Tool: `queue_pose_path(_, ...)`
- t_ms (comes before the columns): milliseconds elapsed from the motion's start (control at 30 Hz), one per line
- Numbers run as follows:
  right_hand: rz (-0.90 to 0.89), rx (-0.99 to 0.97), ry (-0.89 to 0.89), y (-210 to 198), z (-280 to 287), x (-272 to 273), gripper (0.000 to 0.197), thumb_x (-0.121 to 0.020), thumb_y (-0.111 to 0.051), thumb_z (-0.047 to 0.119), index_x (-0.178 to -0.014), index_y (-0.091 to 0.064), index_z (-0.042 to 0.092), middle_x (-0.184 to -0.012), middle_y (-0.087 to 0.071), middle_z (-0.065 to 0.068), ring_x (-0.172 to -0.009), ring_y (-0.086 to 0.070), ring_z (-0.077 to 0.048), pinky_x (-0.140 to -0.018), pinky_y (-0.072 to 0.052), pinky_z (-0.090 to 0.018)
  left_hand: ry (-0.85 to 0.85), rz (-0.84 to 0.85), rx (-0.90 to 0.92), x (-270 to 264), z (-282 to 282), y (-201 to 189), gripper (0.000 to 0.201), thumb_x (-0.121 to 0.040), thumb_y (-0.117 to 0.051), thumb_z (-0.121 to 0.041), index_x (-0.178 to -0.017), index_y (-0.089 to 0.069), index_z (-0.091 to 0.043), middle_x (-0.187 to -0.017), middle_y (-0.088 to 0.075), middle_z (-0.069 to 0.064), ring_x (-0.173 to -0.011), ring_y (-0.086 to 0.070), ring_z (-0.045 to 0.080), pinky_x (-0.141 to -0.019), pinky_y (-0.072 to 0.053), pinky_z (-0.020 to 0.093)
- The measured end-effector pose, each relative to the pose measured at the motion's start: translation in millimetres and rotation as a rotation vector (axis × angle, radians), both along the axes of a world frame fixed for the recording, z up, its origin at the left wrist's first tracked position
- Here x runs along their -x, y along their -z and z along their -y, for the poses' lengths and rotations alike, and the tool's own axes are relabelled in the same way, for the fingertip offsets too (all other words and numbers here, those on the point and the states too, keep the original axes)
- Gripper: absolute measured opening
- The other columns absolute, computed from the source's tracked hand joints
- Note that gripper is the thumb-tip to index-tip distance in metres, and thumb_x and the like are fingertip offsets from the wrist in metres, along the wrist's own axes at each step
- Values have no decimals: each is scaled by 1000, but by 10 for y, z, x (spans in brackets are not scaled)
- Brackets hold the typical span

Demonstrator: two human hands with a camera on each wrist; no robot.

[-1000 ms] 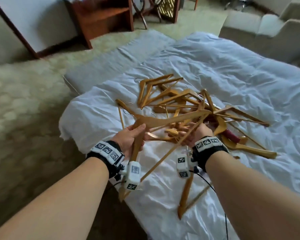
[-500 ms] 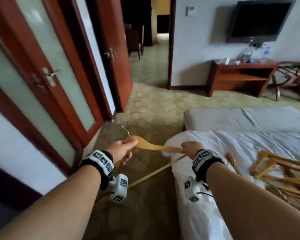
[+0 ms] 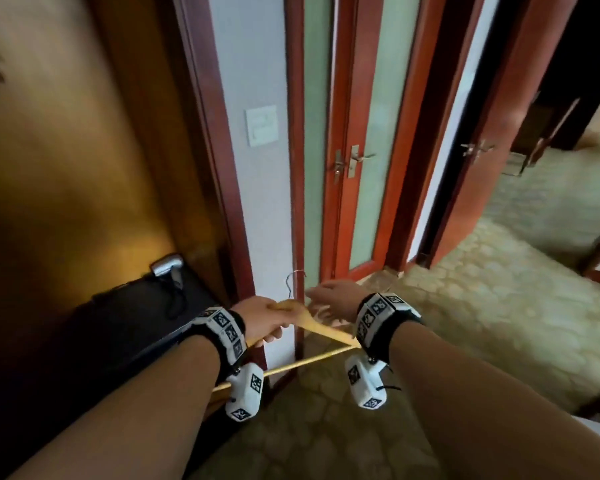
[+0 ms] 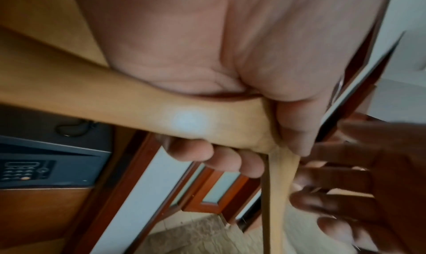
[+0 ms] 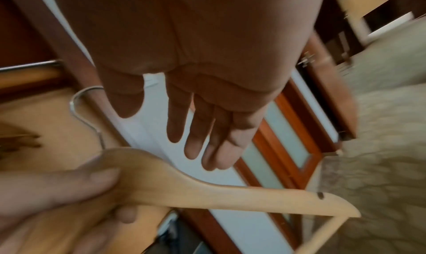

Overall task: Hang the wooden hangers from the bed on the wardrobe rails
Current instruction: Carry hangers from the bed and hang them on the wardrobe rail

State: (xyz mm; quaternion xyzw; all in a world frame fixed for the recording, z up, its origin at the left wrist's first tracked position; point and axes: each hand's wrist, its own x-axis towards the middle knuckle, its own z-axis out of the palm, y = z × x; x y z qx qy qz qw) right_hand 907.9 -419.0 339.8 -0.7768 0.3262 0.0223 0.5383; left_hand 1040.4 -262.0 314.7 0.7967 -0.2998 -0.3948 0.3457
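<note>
One wooden hanger (image 3: 321,330) with a metal hook (image 3: 293,282) is carried level in front of me. My left hand (image 3: 265,318) grips it at the neck, fingers curled round the wood (image 4: 143,110). My right hand (image 3: 328,297) hovers just right of the hook, fingers straight and spread, holding nothing (image 5: 198,130). The hanger's arm (image 5: 230,196) passes under that palm without touching it. The lit wardrobe interior (image 3: 84,168) opens to my left. A chrome rail (image 5: 30,66) shows at the far left of the right wrist view. The bed and its other hangers are out of sight.
A black safe (image 3: 132,327) with a keypad (image 4: 25,170) sits low inside the wardrobe. A white wall strip with a light switch (image 3: 261,125) and red-framed glass doors (image 3: 357,161) stand ahead. Patterned carpet (image 3: 482,323) spreads to the right.
I have turned from the bed towards the wardrobe and doors. My right hand has let go of the hanger's arm and opened. My left hand keeps its hold.
</note>
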Motion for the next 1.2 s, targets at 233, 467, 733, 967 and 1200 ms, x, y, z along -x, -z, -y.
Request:
queue_pose_path(233,-51,-169,-306,-65,-417,-684,27,-90,-60,36,-104,-68,15,-95,-66,-3,-83,-58,-18,-82,-52,-35,-228,-73,-69,-10,-554,83,28,-84,-70,-31,-96,-69,-6,-81,-71,8,-71,-66,21,-72,-57,39)
queue_pose_path(467,-42,-136,-586,-155,-1078,-1018,35,-97,-52,17,-127,-61,3,-126,-63,-16,-118,-58,-31,-104,-47,-46,-490,-144,23,282,-1210,58,12,-94,-64,-10,-104,-64,-16,-90,-67,10,-83,-67,25,-70,-57,35)
queue_pose_path(733,43,-298,-646,-723,-1750,-1393,29,-93,-56,34,-115,-63,16,-121,-67,-4,-117,-58,-22,-102,-47,-44,-753,-176,346,206,-1812,-430,39,-92,-70,-10,-122,-65,-33,-89,-67,9,-87,-67,31,-94,-55,56)
queue_pose_path(967,205,-101,-726,-1440,-2026,-1898,37,-100,-50,37,-132,-53,18,-110,-60,3,-94,-61,-18,-96,-51,-40,-745,-100,526,-495,-2040,-1050,47,-91,-70,-9,-134,-58,-21,-90,-65,9,-84,-68,27,-88,-59,49)
queue_pose_path(1200,296,-32,-609,-2100,-2087,-2562,49,-100,-52,34,-147,-40,23,-144,-47,-8,-120,-56,-32,-88,-52,-39,-633,-79,652,-1399,-2076,-1700,72,-90,-67,5,-150,-37,-18,-104,-66,22,-92,-70,30,-94,-57,47)
